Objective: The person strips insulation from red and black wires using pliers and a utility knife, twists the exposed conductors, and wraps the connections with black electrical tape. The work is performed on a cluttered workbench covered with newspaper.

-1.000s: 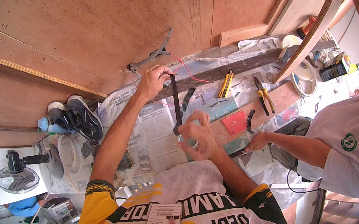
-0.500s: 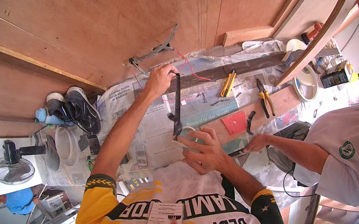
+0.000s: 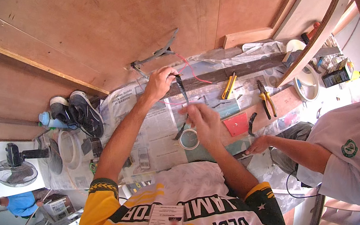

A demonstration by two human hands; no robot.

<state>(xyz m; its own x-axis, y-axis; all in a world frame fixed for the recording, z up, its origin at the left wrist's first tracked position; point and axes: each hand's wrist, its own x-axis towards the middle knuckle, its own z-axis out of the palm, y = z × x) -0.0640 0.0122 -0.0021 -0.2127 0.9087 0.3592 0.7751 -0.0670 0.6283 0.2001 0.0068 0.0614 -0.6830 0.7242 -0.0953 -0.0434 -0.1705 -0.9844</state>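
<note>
My left hand (image 3: 159, 84) is closed in a pinch at the upper end of a strip of black tape (image 3: 182, 89), near a thin red wire (image 3: 192, 72). Whether the fingertips also grip a wire end is too small to tell. My right hand (image 3: 204, 124), partly smeared by motion, has its fingers closed round the strip's lower part. More black tape hangs below those fingers, beside a pale ring-shaped roll (image 3: 189, 139). Grey cable (image 3: 156, 55) comes out of a hole in the wooden panel (image 3: 110, 20), just above my left hand.
Newspaper (image 3: 141, 125) covers the work surface. To the right lie a yellow cutter knife (image 3: 229, 85), yellow-handled pliers (image 3: 266, 99) and a red square (image 3: 236, 124). A co-worker's hand (image 3: 258, 144) is close by. Shoes (image 3: 85, 113) and a fan (image 3: 16, 165) are at left.
My right hand has let go of the pale roll and moved up along the tape toward my left hand. The left hand stays in nearly the same place.
</note>
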